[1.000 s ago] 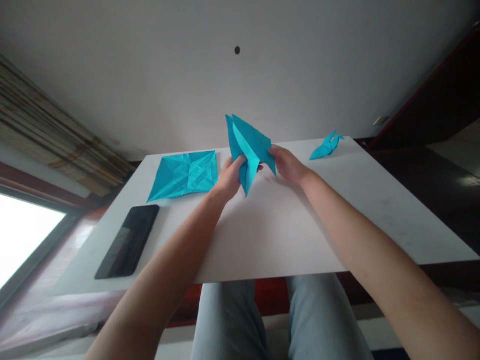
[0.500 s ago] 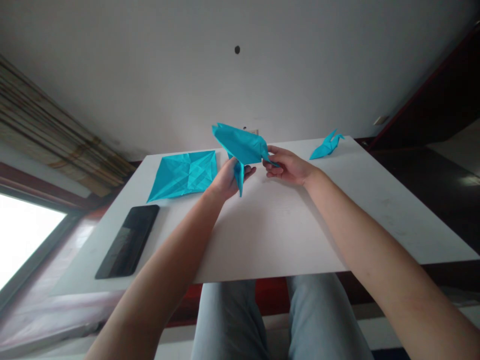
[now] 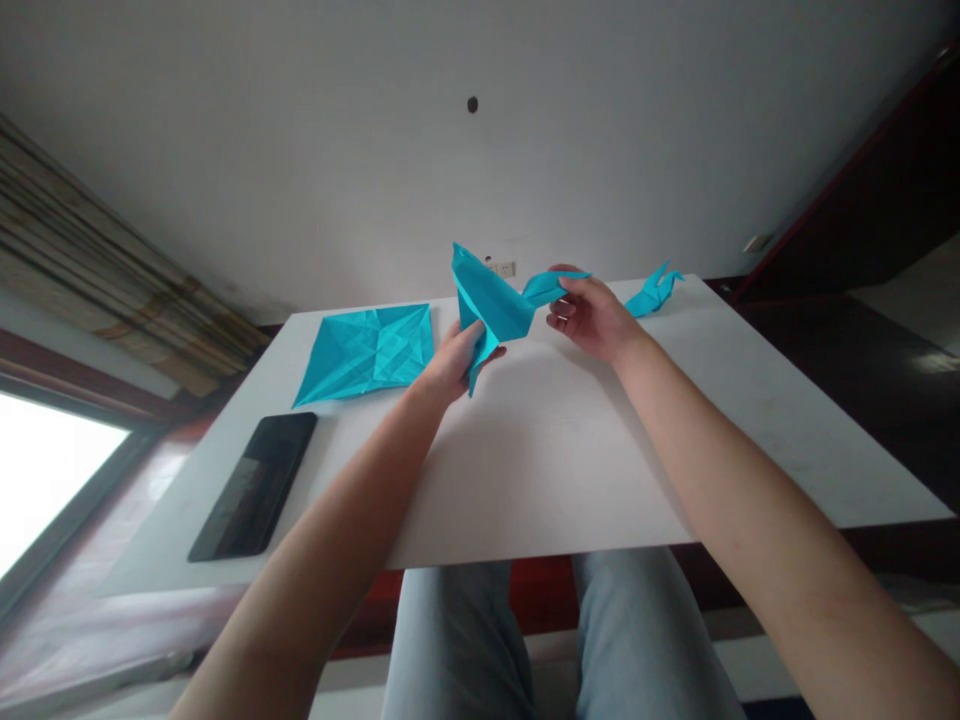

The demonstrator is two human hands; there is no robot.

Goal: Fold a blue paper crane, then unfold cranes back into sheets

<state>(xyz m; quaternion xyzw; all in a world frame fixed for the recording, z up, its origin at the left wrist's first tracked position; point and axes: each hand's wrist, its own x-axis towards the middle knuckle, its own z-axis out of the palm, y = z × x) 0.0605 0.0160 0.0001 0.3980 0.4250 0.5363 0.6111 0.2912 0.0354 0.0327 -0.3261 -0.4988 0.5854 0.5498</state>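
A blue origami crane [image 3: 499, 305] is held up above the far half of the table, between my two hands. My left hand [image 3: 457, 358] is closed around its lower left part, thumb on the near face and a narrow point sticking out below. With thumb and fingers, my right hand [image 3: 596, 315] pinches the long thin flap stretching to the right. Behind that hand, a smaller finished blue paper crane [image 3: 654, 293] stands on the table. To the left lies a creased blue paper sheet [image 3: 367, 350], spread out flat.
A black smartphone [image 3: 253, 488] lies near the left edge of the white table [image 3: 555, 480]. The wall with a socket [image 3: 506, 269] rises behind the table's far edge. My knees are under the near edge, and a curtain [image 3: 112, 270] hangs at the left.
The held crane has turned and tipped, its upper point now steeper. My right hand has moved right and slightly up, and the flap it pinches has swung up and outward.
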